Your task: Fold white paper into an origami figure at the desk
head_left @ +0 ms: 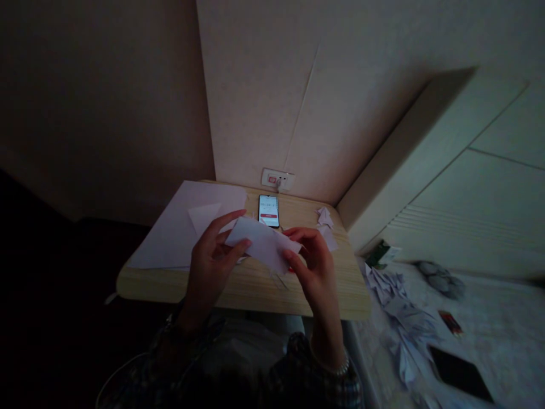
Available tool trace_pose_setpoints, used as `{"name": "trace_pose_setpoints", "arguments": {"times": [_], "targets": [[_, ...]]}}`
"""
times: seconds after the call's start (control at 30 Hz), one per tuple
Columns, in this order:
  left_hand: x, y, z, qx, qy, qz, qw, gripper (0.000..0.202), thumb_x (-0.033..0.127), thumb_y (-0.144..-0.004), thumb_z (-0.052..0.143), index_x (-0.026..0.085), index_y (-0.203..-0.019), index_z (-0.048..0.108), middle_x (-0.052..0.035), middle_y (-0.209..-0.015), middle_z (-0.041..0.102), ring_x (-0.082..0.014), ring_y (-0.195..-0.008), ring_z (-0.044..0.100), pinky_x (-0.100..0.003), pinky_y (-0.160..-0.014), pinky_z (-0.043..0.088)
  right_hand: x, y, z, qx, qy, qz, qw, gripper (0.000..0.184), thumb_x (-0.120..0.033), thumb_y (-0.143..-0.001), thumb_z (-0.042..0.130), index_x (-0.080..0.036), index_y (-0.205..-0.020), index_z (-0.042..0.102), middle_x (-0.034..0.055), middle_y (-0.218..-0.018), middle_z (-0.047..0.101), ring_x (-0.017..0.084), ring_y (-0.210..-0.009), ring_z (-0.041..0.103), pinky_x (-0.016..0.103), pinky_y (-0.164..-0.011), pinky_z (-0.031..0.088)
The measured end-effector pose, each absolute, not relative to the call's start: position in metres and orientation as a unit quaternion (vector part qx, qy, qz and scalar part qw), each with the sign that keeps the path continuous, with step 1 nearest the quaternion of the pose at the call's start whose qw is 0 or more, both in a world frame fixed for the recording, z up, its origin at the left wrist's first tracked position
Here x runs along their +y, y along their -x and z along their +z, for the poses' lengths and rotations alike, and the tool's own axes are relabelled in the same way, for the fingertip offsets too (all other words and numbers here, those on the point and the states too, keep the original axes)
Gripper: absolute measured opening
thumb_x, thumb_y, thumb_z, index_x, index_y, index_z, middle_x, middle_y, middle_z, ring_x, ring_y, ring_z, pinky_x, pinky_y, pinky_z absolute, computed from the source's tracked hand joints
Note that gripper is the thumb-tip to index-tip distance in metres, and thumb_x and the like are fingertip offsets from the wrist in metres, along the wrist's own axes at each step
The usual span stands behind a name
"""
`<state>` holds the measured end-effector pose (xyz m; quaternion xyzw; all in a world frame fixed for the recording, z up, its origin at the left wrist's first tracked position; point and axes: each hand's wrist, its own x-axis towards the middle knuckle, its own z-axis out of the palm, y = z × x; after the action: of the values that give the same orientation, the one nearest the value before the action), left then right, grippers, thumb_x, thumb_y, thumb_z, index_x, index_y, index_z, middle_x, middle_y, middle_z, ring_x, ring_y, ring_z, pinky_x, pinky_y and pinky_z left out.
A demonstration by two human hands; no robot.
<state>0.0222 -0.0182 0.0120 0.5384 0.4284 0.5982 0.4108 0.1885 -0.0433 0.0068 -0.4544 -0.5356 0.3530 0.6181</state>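
Note:
A piece of white paper (264, 243) is held up over the small wooden table, tilted, with its surface facing me. My left hand (213, 258) pinches its left end between thumb and fingers. At the other end my right hand (313, 264) grips it the same way, the thumb in front and the fingers behind. Partly hidden below the paper lies a thin metallic thing with a bit of red, perhaps scissors (280, 280). Behind the hands rests a phone (268, 210) with its screen lit.
Large white sheets (166, 241) cover the left of the wooden table (149, 285). Folded paper pieces (325, 217) lie at its back right. A wall socket (277, 179) holds a plug. On the bed (511, 318) to the right are many folded papers (404, 312) and a dark tablet-like slab (460, 372).

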Motion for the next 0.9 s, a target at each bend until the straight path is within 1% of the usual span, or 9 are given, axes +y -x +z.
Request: {"name": "trace_pose_setpoints", "arguments": {"times": [0.13,0.27,0.43,0.5,0.57,0.63,0.7,0.83,0.9], "targets": [[-0.0166,-0.0233,0.0103,0.407,-0.546,0.607,0.41,0.033,0.017,-0.076,0.072,0.019,-0.108,0.064,0.0014,-0.084,0.073,-0.0119,-0.065,0.069,-0.019,-0.058,0.056,-0.0427,-0.1864,0.0076,-0.524,0.445,0.378,0.62,0.017,-0.021,-0.078,0.072,-0.025,-0.083,0.056,-0.0007,-0.099,0.067,0.017,-0.095,0.062,0.028,-0.076,0.05],[-0.0162,-0.0246,0.0099,0.384,-0.547,0.61,0.426,0.031,0.014,-0.075,0.071,0.02,-0.102,0.058,0.0016,-0.082,0.073,-0.0143,-0.069,0.072,-0.021,-0.061,0.057,-0.0426,-0.1858,0.0097,-0.527,0.446,0.382,0.614,0.015,-0.02,-0.079,0.071,-0.025,-0.079,0.056,-0.0005,-0.096,0.068,0.016,-0.089,0.062,0.027,-0.071,0.048],[-0.019,-0.0245,0.0113,0.384,-0.537,0.6,0.452,0.031,0.019,-0.077,0.07,0.022,-0.103,0.053,-0.0002,-0.082,0.076,-0.0176,-0.071,0.073,-0.025,-0.062,0.058,-0.043,-0.1857,0.0103,-0.529,0.449,0.389,0.607,0.015,-0.022,-0.081,0.071,-0.024,-0.079,0.056,-0.0011,-0.093,0.068,0.015,-0.082,0.06,0.025,-0.062,0.044],[-0.0204,-0.024,0.0115,0.383,-0.54,0.601,0.448,0.029,0.019,-0.078,0.07,0.023,-0.101,0.053,-0.0002,-0.083,0.076,-0.0181,-0.072,0.073,-0.026,-0.063,0.058,-0.0439,-0.1852,0.0106,-0.526,0.449,0.391,0.607,0.015,-0.022,-0.082,0.071,-0.024,-0.079,0.056,-0.0014,-0.091,0.068,0.014,-0.081,0.06,0.025,-0.062,0.045],[-0.0213,-0.0233,0.0112,0.377,-0.555,0.6,0.436,0.023,0.018,-0.08,0.069,0.023,-0.097,0.055,-0.0012,-0.087,0.078,-0.019,-0.079,0.074,-0.027,-0.069,0.059,-0.0448,-0.1845,0.0109,-0.529,0.446,0.398,0.603,0.014,-0.024,-0.083,0.07,-0.024,-0.08,0.056,-0.0011,-0.091,0.068,0.014,-0.081,0.061,0.026,-0.065,0.047],[-0.0216,-0.0224,0.0104,0.369,-0.579,0.59,0.426,0.015,0.017,-0.082,0.067,0.023,-0.093,0.059,-0.0028,-0.095,0.079,-0.0202,-0.089,0.074,-0.029,-0.077,0.059,-0.0453,-0.184,0.0106,-0.544,0.451,0.395,0.588,0.012,-0.025,-0.084,0.07,-0.024,-0.085,0.059,-0.0006,-0.09,0.068,0.015,-0.082,0.063,0.027,-0.069,0.049],[-0.0213,-0.0214,0.0091,0.358,-0.605,0.571,0.424,0.009,0.016,-0.084,0.066,0.022,-0.091,0.063,-0.0044,-0.103,0.079,-0.0208,-0.096,0.074,-0.03,-0.082,0.059,-0.0451,-0.184,0.0098,-0.567,0.457,0.38,0.571,0.01,-0.024,-0.084,0.07,-0.024,-0.089,0.062,-0.001,-0.088,0.068,0.015,-0.081,0.063,0.027,-0.072,0.049],[-0.0197,-0.0206,0.006,0.324,-0.644,0.535,0.441,0.011,0.017,-0.086,0.066,0.021,-0.095,0.069,-0.007,-0.114,0.077,-0.0217,-0.109,0.071,-0.028,-0.087,0.058,-0.0446,-0.1849,0.0086,-0.601,0.453,0.339,0.564,0.009,-0.02,-0.086,0.068,-0.025,-0.092,0.064,-0.002,-0.083,0.067,0.015,-0.076,0.063,0.028,-0.072,0.05],[-0.0188,-0.021,0.0045,0.32,-0.643,0.53,0.451,0.022,0.017,-0.086,0.066,0.021,-0.107,0.069,-0.0086,-0.12,0.074,-0.0226,-0.113,0.069,-0.029,-0.088,0.058,-0.0448,-0.185,0.0089,-0.613,0.45,0.319,0.565,0.009,-0.019,-0.087,0.066,-0.025,-0.093,0.066,-0.0004,-0.088,0.068,0.015,-0.081,0.063,0.029,-0.075,0.051]]}}
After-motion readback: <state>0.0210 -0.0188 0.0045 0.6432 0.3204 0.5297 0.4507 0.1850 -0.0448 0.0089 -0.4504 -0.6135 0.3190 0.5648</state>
